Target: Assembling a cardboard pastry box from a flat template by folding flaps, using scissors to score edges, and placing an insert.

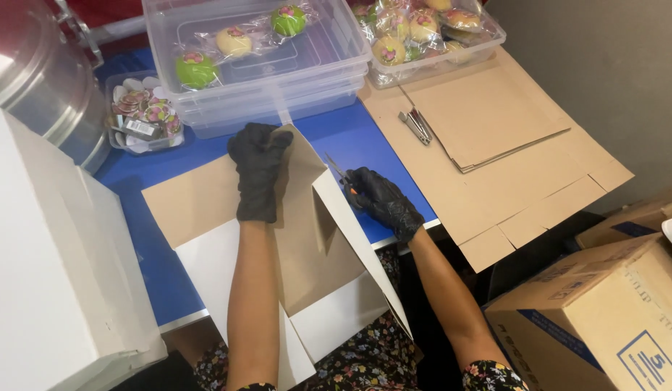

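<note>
Both my hands wear black gloves. My left hand (pixel 258 170) grips the raised flap of a flat cardboard box blank (pixel 314 253), brown inside and white outside, which lies over the edge of the blue table (pixel 354 137). My right hand (pixel 379 201) holds a pair of scissors (pixel 338 171) with orange in the handle; the blades point at the blank's upper right edge.
Stacked clear plastic tubs (pixel 267 80) hold wrapped green and cream round sweets. Another tub (pixel 437 36) of sweets sits at the right, a small tray (pixel 142 116) of stickers at the left. Flat cardboard sheets (pixel 495 130), metal tongs (pixel 417 125), a white box (pixel 46 253), a brown carton (pixel 603 318).
</note>
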